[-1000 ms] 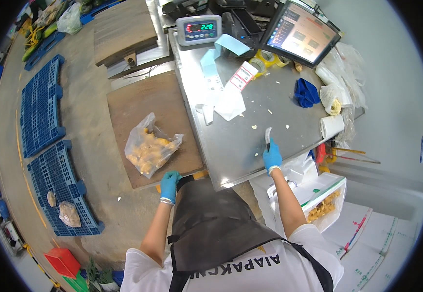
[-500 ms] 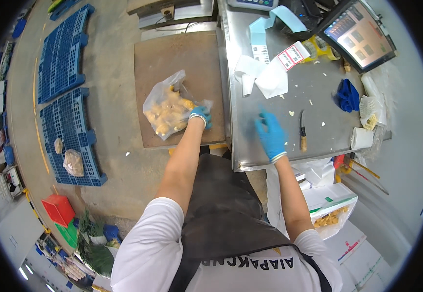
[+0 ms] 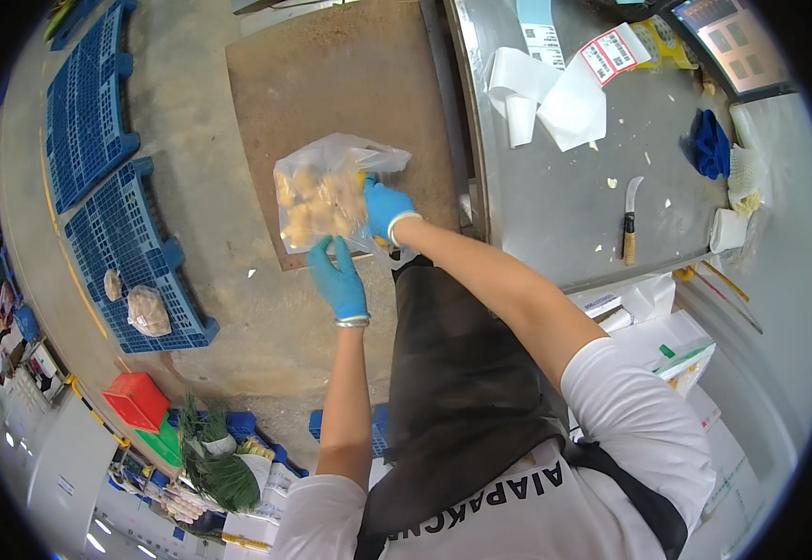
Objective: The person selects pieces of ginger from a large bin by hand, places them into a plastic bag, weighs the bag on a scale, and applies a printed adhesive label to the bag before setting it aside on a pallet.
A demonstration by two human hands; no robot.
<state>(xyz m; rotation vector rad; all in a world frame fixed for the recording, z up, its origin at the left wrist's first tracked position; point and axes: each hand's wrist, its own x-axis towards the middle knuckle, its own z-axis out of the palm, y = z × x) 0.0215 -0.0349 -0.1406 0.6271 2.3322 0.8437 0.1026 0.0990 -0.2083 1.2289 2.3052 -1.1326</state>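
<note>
A clear plastic bag of ginger (image 3: 317, 201), pale yellow and knobbly, lies on the brown board (image 3: 340, 75) in front of me. My right hand (image 3: 390, 207), in a blue glove, reaches across to the bag's right side, its fingers curled around the plastic there. Also gloved in blue, my left hand (image 3: 338, 282) is at the near edge of the bag. Its visible fingers are stretched out and apart, with the tips against the plastic. The bag's upper right corner spreads loosely beyond my right hand.
On the metal table (image 3: 555, 205) at right are a curved knife (image 3: 630, 224), label strips (image 3: 574, 107), a blue cloth (image 3: 710, 145) and a screen (image 3: 737, 42). Blue pallets (image 3: 135, 261) stand at left, one bearing bagged goods (image 3: 148, 311). A red crate (image 3: 137, 401) sits lower left.
My right hand has left the metal table and crossed to the bag's right side. My left hand has shifted from that side to the near edge. The view has shifted too.
</note>
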